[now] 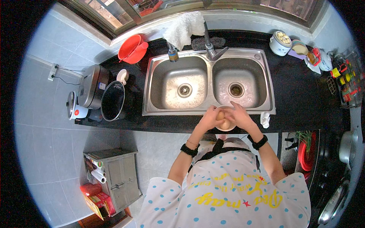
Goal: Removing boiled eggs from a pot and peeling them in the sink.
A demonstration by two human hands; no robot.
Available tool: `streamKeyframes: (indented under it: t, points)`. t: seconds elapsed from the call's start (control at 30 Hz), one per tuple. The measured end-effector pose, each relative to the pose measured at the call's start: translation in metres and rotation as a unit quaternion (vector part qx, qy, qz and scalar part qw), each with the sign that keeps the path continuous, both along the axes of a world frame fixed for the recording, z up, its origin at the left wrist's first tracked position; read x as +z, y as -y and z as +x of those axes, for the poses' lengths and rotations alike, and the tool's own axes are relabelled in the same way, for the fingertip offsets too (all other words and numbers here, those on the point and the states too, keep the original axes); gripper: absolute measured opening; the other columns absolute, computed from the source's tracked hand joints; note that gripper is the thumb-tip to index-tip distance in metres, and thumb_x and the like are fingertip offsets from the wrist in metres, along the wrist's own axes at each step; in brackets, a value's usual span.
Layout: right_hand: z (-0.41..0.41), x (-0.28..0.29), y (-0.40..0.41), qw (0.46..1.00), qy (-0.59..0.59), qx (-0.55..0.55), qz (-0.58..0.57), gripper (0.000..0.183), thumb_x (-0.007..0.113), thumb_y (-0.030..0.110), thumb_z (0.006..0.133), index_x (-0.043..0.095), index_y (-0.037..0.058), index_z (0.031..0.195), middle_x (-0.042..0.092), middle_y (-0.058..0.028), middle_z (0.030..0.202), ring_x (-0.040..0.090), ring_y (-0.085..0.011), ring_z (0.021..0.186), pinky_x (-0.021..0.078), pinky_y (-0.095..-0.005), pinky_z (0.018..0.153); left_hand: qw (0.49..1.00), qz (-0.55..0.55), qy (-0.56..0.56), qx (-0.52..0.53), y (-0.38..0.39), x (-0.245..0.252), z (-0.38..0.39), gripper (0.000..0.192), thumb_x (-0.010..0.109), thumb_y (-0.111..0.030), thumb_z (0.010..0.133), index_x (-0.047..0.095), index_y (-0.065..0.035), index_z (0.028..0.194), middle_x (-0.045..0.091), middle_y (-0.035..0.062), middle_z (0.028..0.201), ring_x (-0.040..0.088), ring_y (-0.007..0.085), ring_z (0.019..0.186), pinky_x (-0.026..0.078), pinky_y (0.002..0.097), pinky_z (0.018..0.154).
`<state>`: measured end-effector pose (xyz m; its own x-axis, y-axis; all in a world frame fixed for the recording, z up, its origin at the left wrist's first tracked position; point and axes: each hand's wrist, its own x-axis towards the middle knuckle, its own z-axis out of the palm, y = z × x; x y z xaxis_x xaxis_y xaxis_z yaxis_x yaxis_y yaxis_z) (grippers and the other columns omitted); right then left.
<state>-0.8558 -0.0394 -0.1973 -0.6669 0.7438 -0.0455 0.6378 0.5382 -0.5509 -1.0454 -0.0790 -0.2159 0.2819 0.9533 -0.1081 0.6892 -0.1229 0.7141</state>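
Note:
A white bowl (225, 129) holding brown eggs (225, 124) is at the front edge of the double stainless steel sink (209, 109). My left hand (211, 117) is at the bowl's left side, its fingers over the rim beside an egg. From the right, my right hand (239, 116) reaches over the bowl, fingers bent against the eggs. Whether either hand grips an egg or only the bowl is hard to tell. Both wrists wear black bands. A crumpled white tissue (265, 119) lies on the black counter to the right of the bowl.
Behind the sink stands a faucet (211, 51); a white towel (184, 28) hangs beside it. On the left are a red basin (132, 51), a rice cooker (94, 85) and a dark inner pot (113, 101). A lidded white pot (280, 44) and several bottles stand at the right.

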Motion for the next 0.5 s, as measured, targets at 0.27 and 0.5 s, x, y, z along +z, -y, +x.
streamKeyframes:
  t: [0.27,0.5]
  points:
    - [0.0024,0.0001,0.0017,1.000,0.007,-0.006,-0.010,0.040,0.060,0.022,0.080,0.053,0.0207,0.119,0.037,-0.0242,0.130,0.036,-0.0409,0.121,0.0295,-0.0462,0.100,1.000,-0.004,0.003,0.004,-0.0011,-0.0035,0.0031,0.049,0.069,-0.024,0.070,0.051,-0.0053,0.112,0.048,0.0225,0.102,0.050,0.0390,0.097,0.043,0.0425,0.086]
    - [0.0054,0.0058,-0.0011,1.000,0.017,-0.011,-0.022,0.043,0.063,0.019,0.075,0.053,0.0171,0.117,0.036,-0.0245,0.131,0.036,-0.0413,0.120,0.0302,-0.0452,0.100,1.000,-0.025,-0.006,-0.007,-0.0034,-0.0019,-0.0025,0.048,0.068,-0.017,0.072,0.051,-0.0052,0.115,0.048,0.0216,0.109,0.050,0.0371,0.101,0.040,0.0401,0.091]
